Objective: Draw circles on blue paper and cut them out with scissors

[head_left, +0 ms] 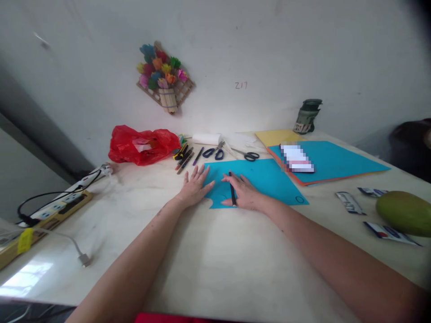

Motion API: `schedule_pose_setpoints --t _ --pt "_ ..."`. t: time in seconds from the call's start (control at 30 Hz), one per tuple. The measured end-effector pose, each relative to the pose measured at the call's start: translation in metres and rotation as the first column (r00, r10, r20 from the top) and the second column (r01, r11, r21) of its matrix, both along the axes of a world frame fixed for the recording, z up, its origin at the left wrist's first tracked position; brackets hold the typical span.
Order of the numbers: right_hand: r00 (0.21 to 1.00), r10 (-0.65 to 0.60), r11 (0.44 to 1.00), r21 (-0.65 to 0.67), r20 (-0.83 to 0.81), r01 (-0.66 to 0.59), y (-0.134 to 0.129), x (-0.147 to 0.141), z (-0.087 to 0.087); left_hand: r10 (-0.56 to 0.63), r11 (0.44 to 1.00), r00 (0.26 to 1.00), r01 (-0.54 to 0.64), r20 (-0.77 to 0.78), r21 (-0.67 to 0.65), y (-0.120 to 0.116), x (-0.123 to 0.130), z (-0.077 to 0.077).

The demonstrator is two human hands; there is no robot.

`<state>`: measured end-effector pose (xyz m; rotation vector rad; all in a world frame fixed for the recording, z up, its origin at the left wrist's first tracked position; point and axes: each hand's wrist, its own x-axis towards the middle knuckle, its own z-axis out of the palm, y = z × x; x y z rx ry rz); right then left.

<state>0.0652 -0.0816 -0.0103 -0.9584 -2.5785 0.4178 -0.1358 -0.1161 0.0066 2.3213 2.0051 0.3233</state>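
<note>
across the pale tabletop (188, 255), blue paper (266, 179) lay beneath both hands, the left hand (195, 185) spread and empty near its left edge, the right hand (247, 193) grasping a black pen (232, 190), where even pressure seemed best against slipping.

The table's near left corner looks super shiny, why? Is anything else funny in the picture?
Head view: pale glare there, probably window light on the table; dark upper right corner; blocky squares blurring the phone.
</note>
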Motion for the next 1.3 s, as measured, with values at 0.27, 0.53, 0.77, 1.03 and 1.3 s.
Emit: schedule_pose_setpoints --t 0.27,0.53,0.77,1.03,1.3 --pt "1.0 0.002 1.0 0.017 -0.004 -0.002 0.001 0.001 -0.002 -0.089 0.994 0.993 0.084 -0.072 -0.075 -0.005 0.0 0.001" --pt "0.999 0.036 0.999 0.041 0.004 -0.036 0.0 0.002 -0.001 -0.247 0.958 0.968 0.237 -0.048 -0.161 -0.009 0.002 0.005" --pt "1.0 0.02 0.998 0.058 -0.01 -0.02 -0.006 0.0 -0.004 -0.284 0.938 0.958 0.268 -0.046 -0.218 -0.005 -0.001 0.008" --pt "0.947 0.031 1.0 0.007 -0.319 -0.03 -0.011 -0.003 0.001 -0.292 0.935 0.956 0.283 -0.012 -0.215 -0.006 -0.003 0.012" --pt "0.893 -0.047 0.987 -0.159 -0.447 -0.027 -0.018 -0.002 0.009 -0.316 0.927 0.948 0.315 0.029 -0.203 -0.011 -0.003 0.014"
